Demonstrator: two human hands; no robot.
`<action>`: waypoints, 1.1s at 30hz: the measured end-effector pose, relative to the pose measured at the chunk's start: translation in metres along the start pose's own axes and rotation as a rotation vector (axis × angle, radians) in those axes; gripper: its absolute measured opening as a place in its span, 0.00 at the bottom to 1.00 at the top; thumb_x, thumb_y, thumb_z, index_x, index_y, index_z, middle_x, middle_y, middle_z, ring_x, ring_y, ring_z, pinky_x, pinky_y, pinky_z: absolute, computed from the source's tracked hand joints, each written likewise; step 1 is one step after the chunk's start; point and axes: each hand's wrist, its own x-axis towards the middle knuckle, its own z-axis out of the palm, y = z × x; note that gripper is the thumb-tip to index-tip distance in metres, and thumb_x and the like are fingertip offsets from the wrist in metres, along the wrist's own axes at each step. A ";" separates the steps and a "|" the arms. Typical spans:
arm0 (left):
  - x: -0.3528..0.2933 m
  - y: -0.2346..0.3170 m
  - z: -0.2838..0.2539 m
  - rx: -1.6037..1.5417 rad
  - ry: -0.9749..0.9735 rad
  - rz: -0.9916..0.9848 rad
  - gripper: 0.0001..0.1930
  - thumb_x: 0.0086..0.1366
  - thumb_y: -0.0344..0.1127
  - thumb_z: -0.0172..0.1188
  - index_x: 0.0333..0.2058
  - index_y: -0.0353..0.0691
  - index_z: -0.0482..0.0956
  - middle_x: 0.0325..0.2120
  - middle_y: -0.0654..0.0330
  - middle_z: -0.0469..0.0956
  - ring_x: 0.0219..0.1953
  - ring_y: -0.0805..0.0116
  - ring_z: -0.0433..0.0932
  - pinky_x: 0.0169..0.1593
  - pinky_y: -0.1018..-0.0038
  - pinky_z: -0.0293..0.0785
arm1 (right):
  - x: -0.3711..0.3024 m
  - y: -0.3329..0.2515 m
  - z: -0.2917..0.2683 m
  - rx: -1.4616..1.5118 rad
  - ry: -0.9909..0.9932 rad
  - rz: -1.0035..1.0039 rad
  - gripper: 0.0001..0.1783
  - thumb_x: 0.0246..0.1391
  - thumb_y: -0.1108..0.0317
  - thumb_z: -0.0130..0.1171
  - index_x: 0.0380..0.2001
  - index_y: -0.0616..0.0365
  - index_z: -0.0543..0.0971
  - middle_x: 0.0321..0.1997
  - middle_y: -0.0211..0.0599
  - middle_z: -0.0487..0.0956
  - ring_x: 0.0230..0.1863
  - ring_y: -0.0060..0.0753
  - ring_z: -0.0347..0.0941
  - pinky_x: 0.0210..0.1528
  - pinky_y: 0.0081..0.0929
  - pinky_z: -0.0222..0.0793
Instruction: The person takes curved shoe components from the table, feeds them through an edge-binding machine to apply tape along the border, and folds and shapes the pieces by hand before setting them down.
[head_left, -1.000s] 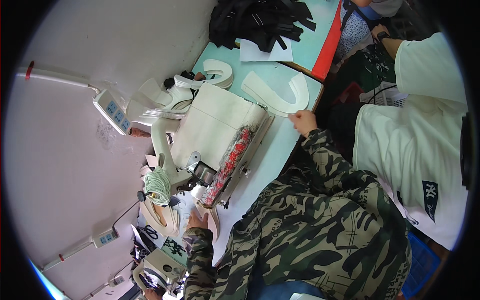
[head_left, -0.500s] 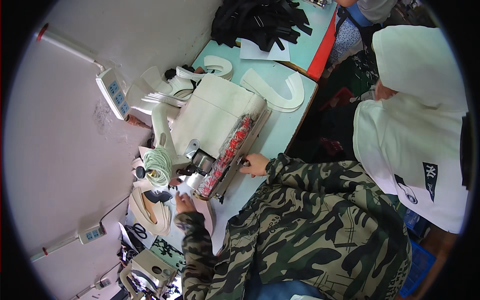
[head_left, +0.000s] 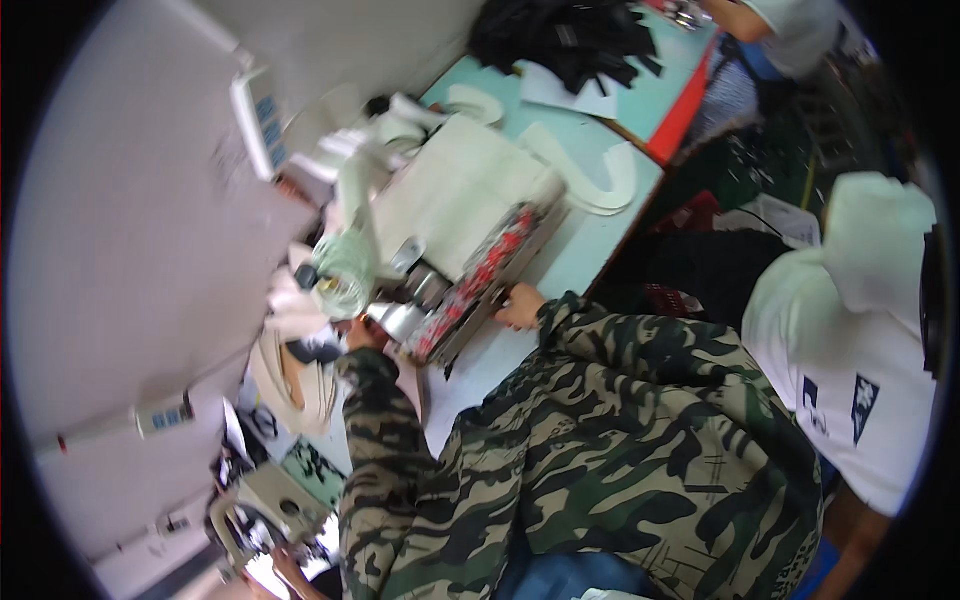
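In front of me stands a cream bench machine (head_left: 452, 185) that looks like a skiving machine, with red and grey fluff (head_left: 490, 262) along its near edge. My right hand (head_left: 521, 307) is at its front side, fingers closed round a small dark knob there. My left hand (head_left: 360, 336) reaches to the machine's left end, beside a silver lamp head (head_left: 398, 319). Blur and the lamp hide what its fingertips do. A pale pinkish piece (head_left: 411, 390) lies on the table under that end. A coil of pale green cord (head_left: 345, 275) hangs on the machine's arm.
Curved cream pieces (head_left: 600, 190) lie beyond the machine, and stacked beige pieces (head_left: 300, 385) to its left. Black straps (head_left: 560, 40) pile up at the back. A person in white (head_left: 830, 330) is close on my right. Another machine (head_left: 285, 500) stands lower left, with someone's hand at it.
My left hand has moved forward, up beside the lamp head. My right hand stays at the knob. The whole view has shifted and blurred, and another person's hand now shows at the lower-left machine.
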 end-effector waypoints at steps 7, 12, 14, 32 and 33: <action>-0.007 0.025 0.004 -1.165 0.016 -0.542 0.18 0.65 0.44 0.38 0.40 0.34 0.68 0.30 0.48 0.75 0.26 0.52 0.78 0.24 0.67 0.76 | 0.008 0.010 0.004 0.058 -0.023 -0.043 0.12 0.38 0.64 0.59 0.25 0.63 0.77 0.19 0.38 0.77 0.17 0.31 0.73 0.23 0.27 0.70; -0.007 0.032 0.001 -1.088 0.085 -0.552 0.20 0.66 0.44 0.38 0.36 0.29 0.68 0.23 0.48 0.77 0.21 0.57 0.78 0.22 0.69 0.76 | 0.014 0.020 0.015 -0.318 0.230 -0.225 0.18 0.34 0.58 0.61 0.22 0.65 0.77 0.23 0.49 0.77 0.27 0.47 0.74 0.33 0.36 0.70; -0.008 0.032 -0.002 -1.102 0.105 -0.601 0.20 0.65 0.44 0.38 0.35 0.29 0.69 0.23 0.47 0.77 0.20 0.57 0.78 0.21 0.69 0.76 | 0.015 0.020 0.019 -0.403 0.301 -0.281 0.19 0.33 0.57 0.61 0.21 0.66 0.77 0.24 0.52 0.76 0.30 0.52 0.74 0.36 0.38 0.69; -0.010 0.046 -0.022 -0.982 0.006 -0.624 0.20 0.62 0.46 0.46 0.42 0.32 0.68 0.28 0.51 0.77 0.20 0.59 0.78 0.19 0.73 0.71 | 0.019 0.019 0.003 -0.176 0.039 -0.104 0.18 0.34 0.58 0.60 0.17 0.68 0.76 0.15 0.46 0.75 0.21 0.41 0.74 0.29 0.33 0.69; -0.010 0.044 -0.023 -0.948 -0.068 -0.677 0.21 0.61 0.47 0.47 0.43 0.33 0.67 0.29 0.52 0.77 0.20 0.60 0.78 0.19 0.74 0.69 | 0.018 0.019 0.004 -0.167 0.043 -0.111 0.17 0.34 0.59 0.60 0.17 0.67 0.76 0.14 0.44 0.75 0.19 0.38 0.74 0.28 0.31 0.69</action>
